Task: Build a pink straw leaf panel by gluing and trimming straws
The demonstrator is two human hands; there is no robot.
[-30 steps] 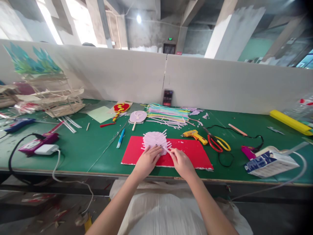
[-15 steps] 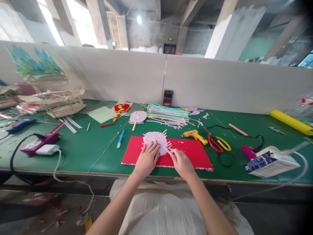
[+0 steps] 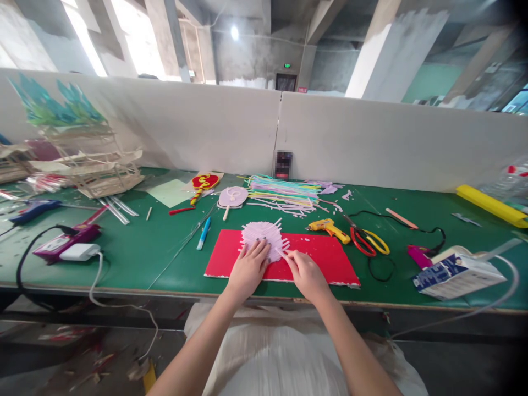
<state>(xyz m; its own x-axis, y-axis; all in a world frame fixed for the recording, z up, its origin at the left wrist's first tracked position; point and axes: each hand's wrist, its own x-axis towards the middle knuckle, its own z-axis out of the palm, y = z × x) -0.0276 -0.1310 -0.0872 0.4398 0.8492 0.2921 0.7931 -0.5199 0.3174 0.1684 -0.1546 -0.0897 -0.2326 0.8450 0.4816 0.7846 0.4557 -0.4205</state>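
Observation:
A pale lilac round piece (image 3: pixel 260 232) made of thin strips lies on a red board (image 3: pixel 325 258), with strip ends sticking out past its edge. My left hand (image 3: pixel 250 267) rests flat on its lower part, fingers stretched out, hiding some of it. At its lower right edge my right hand (image 3: pixel 306 270) pinches a thin lilac strip (image 3: pixel 281 253), whose tip touches the round piece. Small lilac scraps are scattered on the board.
Behind the board lies a pile of coloured strips (image 3: pixel 284 192). A yellow glue gun (image 3: pixel 330 228) and scissors (image 3: pixel 369 242) are to the right, near a carton (image 3: pixel 457 275). A blue pen (image 3: pixel 204 234) and a power strip (image 3: pixel 68 242) lie to the left.

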